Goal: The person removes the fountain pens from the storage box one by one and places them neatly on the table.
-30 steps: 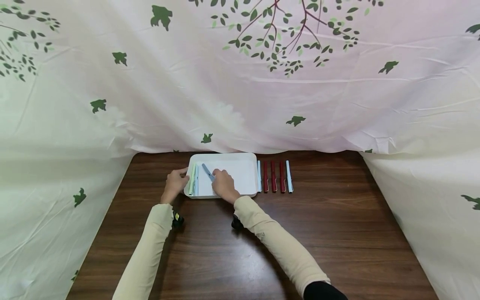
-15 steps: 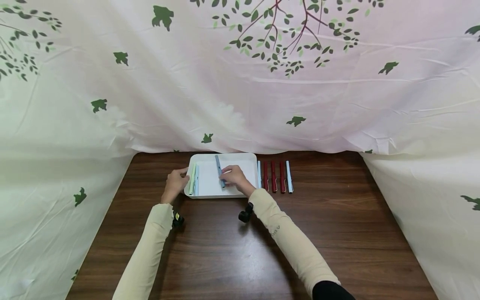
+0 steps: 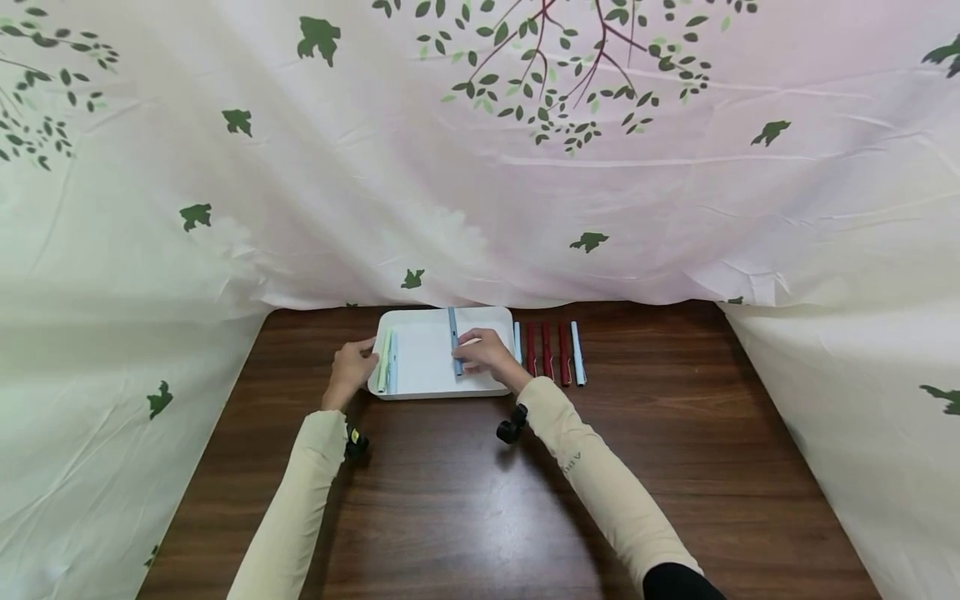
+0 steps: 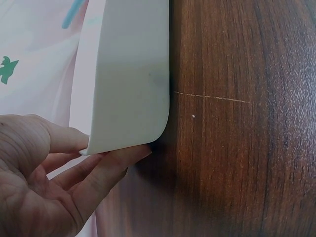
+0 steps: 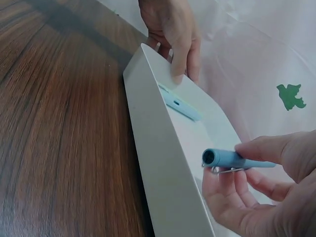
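A white tray [image 3: 427, 393] sits near the table's far edge. My left hand [image 3: 350, 372] grips its left end; in the left wrist view the thumb lies over the rim and the fingers [image 4: 111, 168] press the outer wall. Above the tray, a blue pen [image 5: 229, 158] with a metal clip is pinched between thumb and fingers of my right hand [image 3: 487, 353], its clip turned down in the right wrist view. A pale green pen [image 3: 384, 367] and a light blue pen [image 3: 393, 367] lie side by side inside the tray's left end.
Right of the tray, pens lie in a row: a light blue pen [image 3: 517, 342], three dark red pens [image 3: 547, 354] and another light blue pen [image 3: 578, 354]. Printed cloth [image 3: 480, 208] hangs behind and beside the brown wooden table [image 3: 675, 433].
My right hand has lifted the blue pen and carried it rightward over the tray, turning it from slanted to nearly straight away from me. The left hand stays on the tray.
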Available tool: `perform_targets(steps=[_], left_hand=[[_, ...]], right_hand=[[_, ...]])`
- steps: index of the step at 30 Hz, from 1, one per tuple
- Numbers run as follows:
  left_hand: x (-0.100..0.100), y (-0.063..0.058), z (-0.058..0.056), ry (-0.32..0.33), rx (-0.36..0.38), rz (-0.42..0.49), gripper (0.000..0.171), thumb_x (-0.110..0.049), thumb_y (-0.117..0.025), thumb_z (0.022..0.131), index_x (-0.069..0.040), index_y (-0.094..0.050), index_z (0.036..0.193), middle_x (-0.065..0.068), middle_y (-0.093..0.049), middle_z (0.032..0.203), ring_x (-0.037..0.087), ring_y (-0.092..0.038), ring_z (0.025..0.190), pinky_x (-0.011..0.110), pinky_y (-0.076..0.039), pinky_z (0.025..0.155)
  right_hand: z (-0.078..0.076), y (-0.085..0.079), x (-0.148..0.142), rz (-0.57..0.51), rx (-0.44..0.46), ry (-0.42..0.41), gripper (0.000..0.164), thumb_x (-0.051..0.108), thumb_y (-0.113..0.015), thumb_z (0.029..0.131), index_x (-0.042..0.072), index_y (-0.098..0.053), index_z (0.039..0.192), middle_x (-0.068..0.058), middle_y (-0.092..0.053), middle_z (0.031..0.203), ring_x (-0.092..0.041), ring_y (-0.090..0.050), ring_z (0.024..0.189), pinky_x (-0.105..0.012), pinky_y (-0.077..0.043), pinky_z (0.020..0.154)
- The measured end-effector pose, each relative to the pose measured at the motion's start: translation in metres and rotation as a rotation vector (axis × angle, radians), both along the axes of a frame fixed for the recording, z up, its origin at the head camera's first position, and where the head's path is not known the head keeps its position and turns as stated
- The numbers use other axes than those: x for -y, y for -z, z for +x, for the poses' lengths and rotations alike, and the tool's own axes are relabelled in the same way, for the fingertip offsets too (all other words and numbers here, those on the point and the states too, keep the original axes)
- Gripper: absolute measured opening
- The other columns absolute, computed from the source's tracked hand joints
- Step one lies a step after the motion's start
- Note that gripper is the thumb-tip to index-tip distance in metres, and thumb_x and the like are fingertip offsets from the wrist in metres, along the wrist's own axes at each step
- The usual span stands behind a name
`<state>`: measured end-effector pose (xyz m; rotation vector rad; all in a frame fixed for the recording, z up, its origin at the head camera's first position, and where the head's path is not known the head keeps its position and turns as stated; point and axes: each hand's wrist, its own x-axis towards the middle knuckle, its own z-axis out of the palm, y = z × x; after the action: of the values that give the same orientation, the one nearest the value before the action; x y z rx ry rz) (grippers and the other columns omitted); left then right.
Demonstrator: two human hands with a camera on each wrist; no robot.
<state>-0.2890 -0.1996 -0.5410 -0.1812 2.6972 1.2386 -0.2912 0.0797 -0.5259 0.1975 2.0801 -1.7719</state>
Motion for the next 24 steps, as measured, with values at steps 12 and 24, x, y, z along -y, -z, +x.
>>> perform_targets(steps=[12, 24], left_hand=[[0.0, 0.001, 0.0, 0.029, -0.003, 0.008, 0.048, -0.014, -0.052, 0.107, -0.005, -0.052, 0.154, -0.004, -0.04, 0.052, 0.01, -0.036, 0.044, 0.027, -0.039, 0.046], [-0.001, 0.001, -0.002, 0.007, -0.002, -0.021, 0.046, -0.014, -0.054, 0.107, -0.005, -0.054, 0.152, 0.015, -0.067, 0.089, 0.011, -0.041, 0.051, 0.028, -0.041, 0.052]], right_hand=[[-0.002, -0.005, -0.022, -0.015, -0.073, 0.023, 0.024, 0.003, -0.07, 0.096, -0.005, -0.061, 0.117, -0.02, -0.073, 0.102, -0.023, -0.074, 0.086, -0.045, -0.063, 0.082], [-0.003, -0.011, -0.052, 0.003, -0.05, 0.055, 0.03, 0.004, -0.071, 0.096, -0.006, -0.06, 0.122, -0.017, -0.07, 0.098, -0.025, -0.074, 0.084, -0.041, -0.064, 0.078]])
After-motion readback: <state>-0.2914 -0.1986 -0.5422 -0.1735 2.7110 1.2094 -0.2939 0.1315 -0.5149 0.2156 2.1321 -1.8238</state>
